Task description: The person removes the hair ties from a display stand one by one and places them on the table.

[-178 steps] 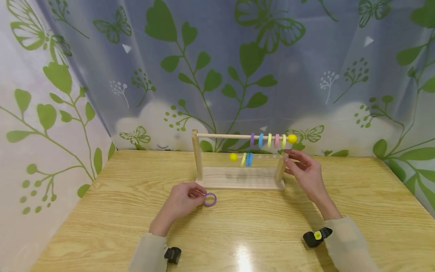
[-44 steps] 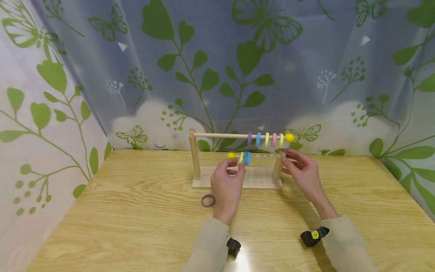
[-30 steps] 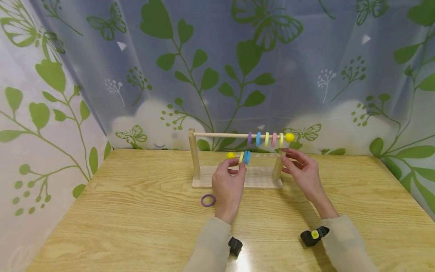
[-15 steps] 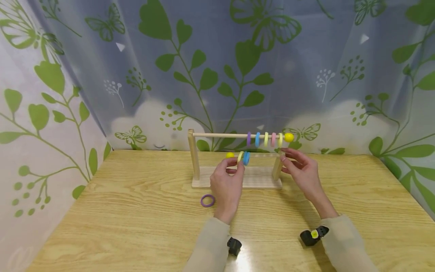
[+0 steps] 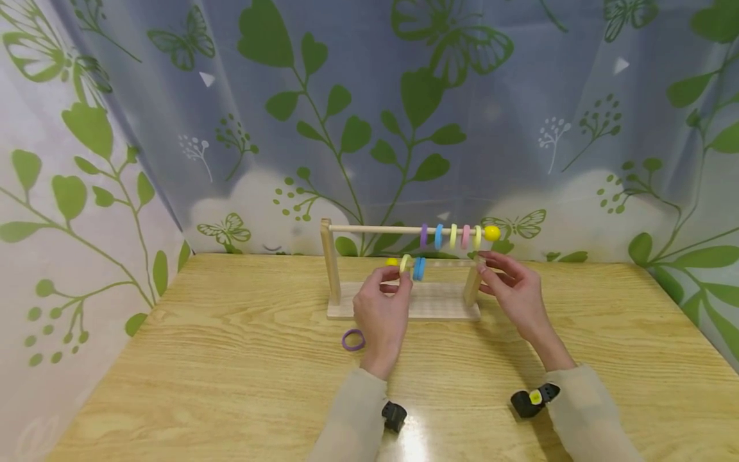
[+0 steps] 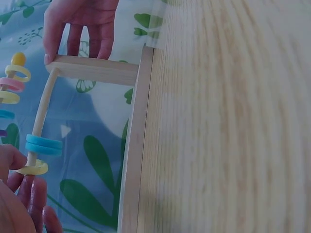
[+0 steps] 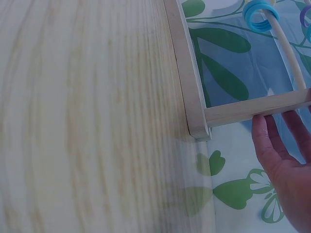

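A wooden rack [image 5: 439,308] with two rods stands on the table. My left hand [image 5: 381,317] pinches a pale yellow ring [image 5: 406,264] between thumb and fingers on the lower rod [image 5: 450,264], near the yellow end ball [image 5: 392,262]. Two blue rings [image 6: 43,144] sit together on that rod, with a gap between them and the yellow ring. At the other end, my right hand [image 5: 516,295] grips the top of the right post [image 7: 257,108], its thumb in front and fingers behind. A purple ring [image 5: 353,350] lies on the table left of my left wrist.
The upper rod [image 5: 375,229] carries several spaced rings, purple, blue, yellow and pink, near its yellow end ball [image 5: 492,233]. A patterned curtain [image 5: 358,179] hangs behind the table [image 5: 231,359].
My left hand has let go of the purple ring, moved to the lower rod, and slid the yellow ring left, away from the blue rings. The right hand keeps its hold.
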The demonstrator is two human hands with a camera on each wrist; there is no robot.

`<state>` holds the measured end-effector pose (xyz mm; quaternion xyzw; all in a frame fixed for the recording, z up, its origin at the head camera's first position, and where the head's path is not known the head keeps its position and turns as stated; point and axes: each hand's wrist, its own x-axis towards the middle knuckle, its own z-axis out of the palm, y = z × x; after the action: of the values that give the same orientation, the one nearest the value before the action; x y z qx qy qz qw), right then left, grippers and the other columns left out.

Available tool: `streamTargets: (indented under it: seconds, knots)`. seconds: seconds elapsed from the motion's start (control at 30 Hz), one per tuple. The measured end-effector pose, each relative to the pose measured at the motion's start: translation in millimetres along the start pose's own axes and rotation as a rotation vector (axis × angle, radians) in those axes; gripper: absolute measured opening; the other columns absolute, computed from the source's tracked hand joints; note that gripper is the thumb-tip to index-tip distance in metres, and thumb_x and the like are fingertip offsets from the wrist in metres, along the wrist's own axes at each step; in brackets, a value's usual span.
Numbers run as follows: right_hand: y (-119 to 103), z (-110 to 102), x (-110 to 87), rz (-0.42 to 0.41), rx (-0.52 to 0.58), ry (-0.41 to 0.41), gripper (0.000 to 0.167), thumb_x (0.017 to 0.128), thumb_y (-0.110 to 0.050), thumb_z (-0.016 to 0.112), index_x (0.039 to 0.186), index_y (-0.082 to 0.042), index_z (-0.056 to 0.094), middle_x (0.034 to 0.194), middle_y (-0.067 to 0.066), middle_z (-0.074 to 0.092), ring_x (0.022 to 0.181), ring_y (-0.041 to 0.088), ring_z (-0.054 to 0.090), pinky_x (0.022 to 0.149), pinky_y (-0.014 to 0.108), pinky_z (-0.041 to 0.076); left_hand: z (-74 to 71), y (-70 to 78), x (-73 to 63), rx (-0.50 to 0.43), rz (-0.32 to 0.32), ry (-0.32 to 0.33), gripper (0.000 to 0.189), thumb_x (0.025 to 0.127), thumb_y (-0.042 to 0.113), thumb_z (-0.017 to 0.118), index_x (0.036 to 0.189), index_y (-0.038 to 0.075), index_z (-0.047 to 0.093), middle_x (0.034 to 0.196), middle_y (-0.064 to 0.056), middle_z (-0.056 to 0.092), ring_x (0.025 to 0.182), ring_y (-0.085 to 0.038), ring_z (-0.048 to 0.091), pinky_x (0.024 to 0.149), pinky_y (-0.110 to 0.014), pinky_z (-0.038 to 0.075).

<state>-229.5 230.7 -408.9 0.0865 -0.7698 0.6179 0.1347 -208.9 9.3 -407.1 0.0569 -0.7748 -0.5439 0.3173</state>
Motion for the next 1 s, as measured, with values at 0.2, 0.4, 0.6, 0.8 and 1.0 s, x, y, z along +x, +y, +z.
streamTargets:
  seconds: [0.2, 0.4, 0.6, 0.8, 1.0]
  knots:
    - [-0.7, 0.2, -0.3, -0.005, -0.012, 0.001, 0.043, 0.102, -0.017, 0.064, 0.139, 0.005, 0.057, 0.111, -0.018, 0.065, 0.096, -0.003, 0.069, 0.078, 0.021, 0.060, -1.8, -1.7, 2.3, 0.005, -0.011, -0.005, 0.009, 0.087, 0.024, 0.078, 0.092, 0.016, 0.078, 0.089, 0.004, 0.080, 0.068, -0.012, 0.073, 0.061, -0.030, 0.055]
    - [-0.5, 0.2, 0.2, -0.006, -0.018, 0.004, 0.043, 0.102, -0.018, 0.064, 0.138, 0.004, 0.058, 0.112, -0.020, 0.064, 0.096, -0.004, 0.069, 0.077, 0.020, 0.060, -4.3, -2.5, 3.0, 0.007, -0.006, -0.005, 0.010, 0.087, 0.024, 0.078, 0.092, 0.016, 0.077, 0.089, 0.004, 0.080, 0.068, -0.012, 0.074, 0.061, -0.031, 0.055]
    - [0.4, 0.5, 0.2, 0.000, -0.022, 0.006, 0.043, 0.102, -0.018, 0.064, 0.139, 0.004, 0.058, 0.112, -0.018, 0.064, 0.096, -0.003, 0.069, 0.077, 0.021, 0.060, -5.7, -5.6, 4.6, 0.015, -0.004, 0.001, 0.009, 0.087, 0.025, 0.078, 0.092, 0.017, 0.077, 0.088, 0.004, 0.080, 0.068, -0.012, 0.074, 0.063, -0.032, 0.055]
    - [0.4, 1.2, -0.1, -0.002, -0.014, 0.006, 0.044, 0.102, -0.017, 0.064, 0.139, 0.005, 0.057, 0.113, -0.016, 0.064, 0.096, -0.003, 0.069, 0.077, 0.022, 0.061, -8.2, -7.2, 6.4, 0.017, 0.000, 0.018, 0.010, 0.087, 0.024, 0.078, 0.092, 0.015, 0.077, 0.087, 0.003, 0.080, 0.067, -0.013, 0.073, 0.062, -0.033, 0.056]
    - [0.4, 0.8, 0.0, -0.007, -0.020, 0.006, 0.042, 0.102, -0.017, 0.063, 0.139, 0.003, 0.058, 0.111, -0.019, 0.064, 0.096, -0.004, 0.069, 0.078, 0.021, 0.060, -10.8, -8.4, 8.6, 0.017, -0.022, 0.021, 0.010, 0.086, 0.024, 0.078, 0.092, 0.016, 0.077, 0.087, 0.003, 0.080, 0.067, -0.013, 0.072, 0.064, -0.033, 0.055]
